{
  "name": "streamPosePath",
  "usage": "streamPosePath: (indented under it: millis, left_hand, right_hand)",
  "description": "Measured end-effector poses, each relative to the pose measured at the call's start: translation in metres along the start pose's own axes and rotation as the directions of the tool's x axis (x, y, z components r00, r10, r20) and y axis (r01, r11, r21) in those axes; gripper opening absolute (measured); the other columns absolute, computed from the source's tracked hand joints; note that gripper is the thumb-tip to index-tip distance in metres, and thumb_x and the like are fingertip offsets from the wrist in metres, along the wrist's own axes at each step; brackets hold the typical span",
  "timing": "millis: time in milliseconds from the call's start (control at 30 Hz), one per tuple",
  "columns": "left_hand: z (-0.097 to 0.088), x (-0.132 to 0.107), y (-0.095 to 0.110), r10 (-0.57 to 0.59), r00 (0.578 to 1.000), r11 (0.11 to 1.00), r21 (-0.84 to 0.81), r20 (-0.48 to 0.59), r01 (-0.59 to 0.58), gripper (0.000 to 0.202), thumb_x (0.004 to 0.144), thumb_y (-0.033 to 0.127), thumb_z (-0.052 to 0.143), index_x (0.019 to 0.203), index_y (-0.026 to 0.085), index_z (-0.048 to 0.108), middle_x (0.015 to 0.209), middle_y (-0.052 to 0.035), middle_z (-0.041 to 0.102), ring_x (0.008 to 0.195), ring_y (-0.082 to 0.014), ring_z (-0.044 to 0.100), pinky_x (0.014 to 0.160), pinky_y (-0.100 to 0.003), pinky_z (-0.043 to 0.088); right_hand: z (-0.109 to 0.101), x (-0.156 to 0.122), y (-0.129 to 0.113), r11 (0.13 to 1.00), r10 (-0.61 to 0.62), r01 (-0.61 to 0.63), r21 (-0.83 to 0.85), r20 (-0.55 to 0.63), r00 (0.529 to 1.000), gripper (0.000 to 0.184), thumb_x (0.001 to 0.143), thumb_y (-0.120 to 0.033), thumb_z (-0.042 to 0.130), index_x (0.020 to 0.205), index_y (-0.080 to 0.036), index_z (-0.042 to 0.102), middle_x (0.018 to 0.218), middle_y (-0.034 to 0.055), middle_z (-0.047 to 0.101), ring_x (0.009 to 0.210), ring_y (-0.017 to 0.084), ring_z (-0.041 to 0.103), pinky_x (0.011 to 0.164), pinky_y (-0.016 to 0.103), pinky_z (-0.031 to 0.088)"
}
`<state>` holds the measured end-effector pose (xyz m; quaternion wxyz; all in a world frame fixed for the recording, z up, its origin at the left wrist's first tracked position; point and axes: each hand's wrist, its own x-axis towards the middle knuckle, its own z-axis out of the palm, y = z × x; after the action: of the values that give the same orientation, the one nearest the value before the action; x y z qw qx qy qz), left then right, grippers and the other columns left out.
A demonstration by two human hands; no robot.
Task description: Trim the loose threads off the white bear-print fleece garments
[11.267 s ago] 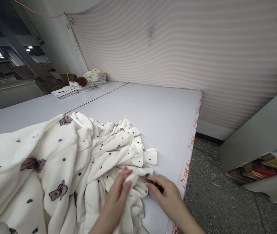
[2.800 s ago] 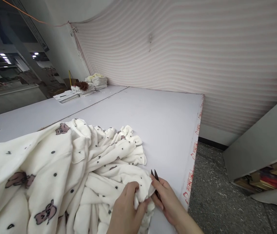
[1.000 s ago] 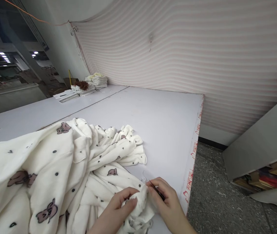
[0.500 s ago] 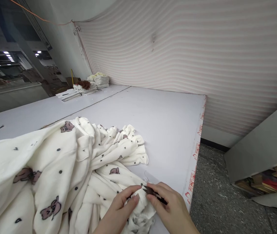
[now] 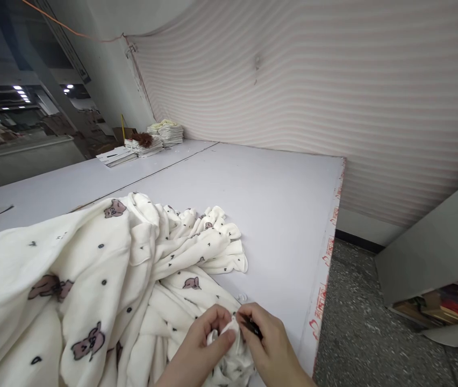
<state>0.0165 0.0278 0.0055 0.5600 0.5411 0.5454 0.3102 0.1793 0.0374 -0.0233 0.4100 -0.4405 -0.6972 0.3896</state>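
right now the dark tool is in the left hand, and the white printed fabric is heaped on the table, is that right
Not quite: the head view shows the dark tool in the right hand, not the left hand. The white printed fabric is heaped on the table, as you say.

The left hand [image 5: 201, 343] and the right hand [image 5: 267, 344] are bare, and so are the wrists [image 5: 287, 370]. The fingers [image 5: 253, 310] look slim, with rounded tips; the nails are too small to make out.
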Motion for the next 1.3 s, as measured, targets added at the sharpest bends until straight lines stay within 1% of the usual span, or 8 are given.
streamPosePath:
  millis: [167,367,500,767,967,1067,1167,1300]
  left_hand:
    - [0.005,0.006,-0.008,0.018,0.999,1.000,0.013,-0.037,-0.017,0.029,0.082,0.046,0.056,0.083,0.018,0.061,0.075,0.0007,0.054,0.075,-0.0166,0.048,0.074,-0.026,0.039]
    - [0.006,0.007,-0.017,-0.069,0.986,0.993,-0.106,-0.151,0.053,0.034,0.079,0.052,0.057,0.083,0.019,0.060,0.072,0.0018,0.055,0.071,-0.0158,0.050,0.066,-0.024,0.041]
    - [0.009,0.006,-0.015,-0.004,0.986,1.000,-0.015,-0.166,0.002,0.028,0.080,0.046,0.057,0.087,0.019,0.062,0.073,0.0016,0.057,0.073,-0.0161,0.050,0.070,-0.025,0.041]
    - [0.009,0.008,0.001,-0.013,0.999,0.991,0.135,-0.033,0.017,0.019,0.083,0.033,0.053,0.082,0.018,0.064,0.078,-0.0004,0.061,0.079,-0.0181,0.053,0.075,-0.026,0.041]
    - [0.007,0.010,-0.007,-0.049,0.998,0.933,0.359,0.036,0.033,0.019,0.084,0.026,0.048,0.080,0.019,0.065,0.067,0.0028,0.057,0.064,-0.0148,0.051,0.059,-0.023,0.038]
    - [0.010,0.016,-0.009,0.134,0.987,0.822,0.547,0.087,-0.160,0.013,0.072,0.016,0.057,0.075,0.020,0.068,0.082,-0.0039,0.067,0.079,-0.0222,0.061,0.072,-0.031,0.045]
    - [0.013,0.035,-0.004,0.282,0.904,0.684,0.593,0.321,-0.424,0.010,0.061,0.013,0.068,0.060,0.023,0.069,0.101,-0.0057,0.070,0.103,-0.0323,0.060,0.093,-0.045,0.041]
    - [0.006,0.068,-0.004,-0.114,0.852,0.862,0.478,0.510,-0.171,0.018,0.079,0.038,0.063,0.079,0.022,0.072,0.082,-0.0040,0.072,0.083,-0.0274,0.067,0.080,-0.044,0.050]
  right_hand:
    - [0.009,0.006,0.004,0.930,0.263,-0.243,0.277,-0.037,0.964,0.029,0.093,-0.043,0.045,0.076,-0.020,0.050,0.059,-0.0048,0.050,0.056,0.012,0.048,0.053,0.021,0.039]
    - [-0.010,-0.002,0.006,0.963,0.176,-0.173,0.208,0.003,0.984,0.022,0.084,-0.036,0.059,0.096,-0.019,0.067,0.085,0.0043,0.066,0.081,0.020,0.062,0.072,0.026,0.048]
    - [-0.017,-0.001,0.005,0.964,0.236,-0.246,0.105,0.099,0.967,0.016,0.079,-0.029,0.065,0.090,-0.020,0.074,0.078,0.0026,0.068,0.076,0.019,0.063,0.068,0.026,0.047]
    - [-0.019,0.006,0.010,0.785,0.359,-0.462,0.413,0.305,0.882,0.025,0.080,-0.034,0.063,0.068,-0.015,0.073,0.059,-0.0012,0.060,0.062,0.015,0.056,0.060,0.023,0.041]
    - [-0.009,0.012,0.018,0.883,0.278,-0.321,0.342,0.168,0.946,0.020,0.079,-0.029,0.066,0.097,-0.019,0.066,0.073,-0.0030,0.061,0.071,0.014,0.057,0.065,0.023,0.045]
    - [-0.007,0.026,0.030,0.968,0.203,-0.210,0.138,0.066,0.977,0.026,0.092,-0.035,0.047,0.075,-0.018,0.057,0.064,-0.0026,0.058,0.062,0.014,0.056,0.059,0.022,0.045]
    - [-0.009,0.062,0.036,0.986,0.167,-0.167,0.004,-0.047,0.985,0.033,0.098,-0.038,0.034,0.084,-0.018,0.057,0.069,0.0002,0.064,0.065,0.016,0.059,0.064,0.026,0.047]
    - [0.006,0.139,0.033,0.994,0.033,-0.029,-0.108,0.030,0.999,0.029,0.097,-0.028,0.039,0.119,-0.025,0.057,0.124,0.0029,0.063,0.110,0.019,0.058,0.092,0.030,0.043]
